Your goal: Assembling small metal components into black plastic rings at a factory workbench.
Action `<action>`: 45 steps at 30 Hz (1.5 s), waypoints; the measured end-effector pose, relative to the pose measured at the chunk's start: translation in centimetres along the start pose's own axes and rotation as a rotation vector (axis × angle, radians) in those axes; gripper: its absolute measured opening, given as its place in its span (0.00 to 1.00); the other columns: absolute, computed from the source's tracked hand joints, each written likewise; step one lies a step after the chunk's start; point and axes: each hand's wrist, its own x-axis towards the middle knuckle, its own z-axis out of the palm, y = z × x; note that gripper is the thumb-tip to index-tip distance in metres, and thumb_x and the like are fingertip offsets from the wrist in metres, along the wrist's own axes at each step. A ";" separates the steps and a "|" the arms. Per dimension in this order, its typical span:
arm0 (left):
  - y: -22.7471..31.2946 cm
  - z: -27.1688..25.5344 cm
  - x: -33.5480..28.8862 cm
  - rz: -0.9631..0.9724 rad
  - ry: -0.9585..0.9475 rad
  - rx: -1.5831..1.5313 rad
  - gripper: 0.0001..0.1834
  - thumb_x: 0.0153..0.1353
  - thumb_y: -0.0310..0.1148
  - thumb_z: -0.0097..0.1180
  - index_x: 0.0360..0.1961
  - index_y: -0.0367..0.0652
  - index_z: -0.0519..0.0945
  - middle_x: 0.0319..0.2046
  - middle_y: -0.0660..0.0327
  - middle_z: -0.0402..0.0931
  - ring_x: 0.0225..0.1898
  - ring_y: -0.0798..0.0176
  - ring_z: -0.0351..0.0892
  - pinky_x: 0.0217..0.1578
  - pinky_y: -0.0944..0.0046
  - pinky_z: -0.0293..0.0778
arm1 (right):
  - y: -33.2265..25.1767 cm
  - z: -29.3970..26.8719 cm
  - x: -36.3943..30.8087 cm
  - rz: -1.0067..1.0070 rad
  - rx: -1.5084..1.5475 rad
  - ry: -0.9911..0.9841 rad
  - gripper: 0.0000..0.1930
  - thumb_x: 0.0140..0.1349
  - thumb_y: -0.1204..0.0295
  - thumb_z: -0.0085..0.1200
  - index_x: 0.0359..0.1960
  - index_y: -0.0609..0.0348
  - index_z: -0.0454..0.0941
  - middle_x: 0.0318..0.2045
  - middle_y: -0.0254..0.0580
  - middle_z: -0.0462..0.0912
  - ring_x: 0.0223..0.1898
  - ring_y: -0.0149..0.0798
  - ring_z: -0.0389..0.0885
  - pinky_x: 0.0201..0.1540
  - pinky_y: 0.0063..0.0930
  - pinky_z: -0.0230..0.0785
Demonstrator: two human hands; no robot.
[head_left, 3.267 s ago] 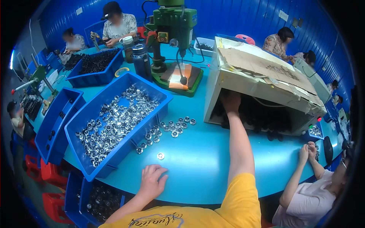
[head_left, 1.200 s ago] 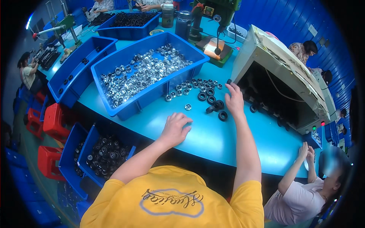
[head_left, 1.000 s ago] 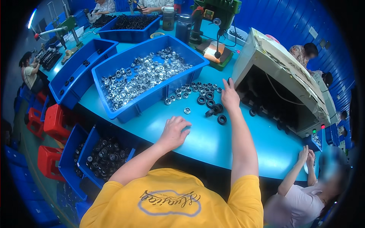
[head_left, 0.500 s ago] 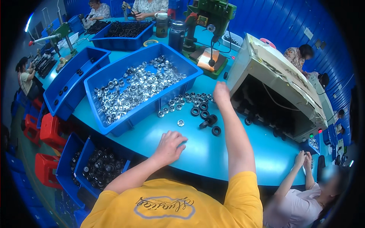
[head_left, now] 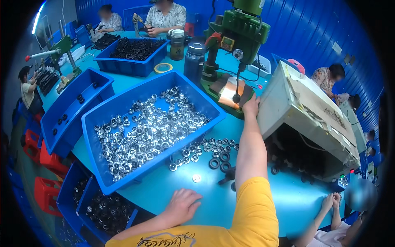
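Note:
My left hand (head_left: 184, 206) rests on the blue tabletop near the front edge, fingers loosely stretched and nothing in them. A single clear, shiny round part (head_left: 196, 178) lies just beyond it. My right arm reaches far forward, and my right hand (head_left: 251, 106) is beside the base of a green drill press (head_left: 230, 112). Its fingers are partly hidden, so whether they hold anything does not show. Under that forearm lie several black rings (head_left: 225, 166) and a dark piece (head_left: 226, 176). More clear round parts (head_left: 194, 158) sit along the large bin's side.
The large blue bin (head_left: 93, 153) holds many clear round parts. A narrower blue bin (head_left: 55, 113) is to its left. A whitish open-fronted box (head_left: 273, 101) stands right, with black rings inside. Two jars (head_left: 194, 61) stand behind. A co-worker's hands (head_left: 332, 201) are at the right.
My right hand has moved farther forward, from above the loose parts to the drill press base. My left hand stays on the table. The whole view has shifted, showing more of the far side.

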 end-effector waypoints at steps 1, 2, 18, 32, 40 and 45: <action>-0.1 0.0 0.1 -0.008 -0.015 -0.019 0.12 0.60 0.30 0.67 0.47 0.48 0.86 0.43 0.59 0.80 0.46 0.52 0.77 0.48 0.54 0.69 | 0.8 0.4 1.1 0.015 -0.040 -0.026 0.30 0.69 0.66 0.51 0.72 0.53 0.59 0.73 0.52 0.63 0.65 0.62 0.74 0.65 0.54 0.71; -0.1 -0.1 0.1 -0.024 -0.019 -0.030 0.12 0.61 0.30 0.67 0.47 0.48 0.86 0.43 0.59 0.80 0.46 0.52 0.77 0.48 0.54 0.69 | 0.7 0.7 1.9 0.019 -0.074 -0.057 0.29 0.72 0.67 0.47 0.74 0.50 0.59 0.71 0.50 0.66 0.65 0.62 0.75 0.65 0.54 0.72; -2.1 0.2 0.3 -0.057 -0.031 -0.130 0.13 0.62 0.32 0.67 0.48 0.47 0.85 0.43 0.59 0.81 0.45 0.52 0.79 0.47 0.53 0.72 | -1.4 2.1 10.7 -0.075 -0.140 -0.032 0.32 0.76 0.48 0.34 0.67 0.60 0.73 0.68 0.60 0.72 0.68 0.62 0.71 0.68 0.56 0.65; -1.5 -0.6 0.7 -0.050 0.003 -0.172 0.12 0.61 0.30 0.67 0.46 0.45 0.85 0.42 0.58 0.81 0.45 0.51 0.78 0.48 0.53 0.72 | -3.8 -3.3 2.4 -0.016 -0.427 -0.153 0.14 0.68 0.67 0.57 0.50 0.58 0.87 0.55 0.53 0.86 0.57 0.53 0.85 0.58 0.42 0.80; -1.3 -0.6 0.1 -0.036 0.036 -0.177 0.10 0.62 0.30 0.66 0.45 0.45 0.86 0.41 0.58 0.82 0.45 0.50 0.79 0.48 0.53 0.73 | 0.1 -0.2 4.4 0.028 -0.307 -0.333 0.15 0.70 0.69 0.54 0.52 0.61 0.85 0.60 0.61 0.80 0.60 0.58 0.81 0.59 0.44 0.79; -1.2 -0.7 -0.1 -0.036 0.078 -0.169 0.09 0.61 0.29 0.66 0.43 0.43 0.85 0.40 0.56 0.82 0.44 0.48 0.79 0.48 0.52 0.73 | -0.3 -1.6 -0.6 -0.226 -0.540 -0.305 0.14 0.67 0.69 0.55 0.48 0.62 0.87 0.56 0.58 0.83 0.57 0.56 0.84 0.57 0.46 0.79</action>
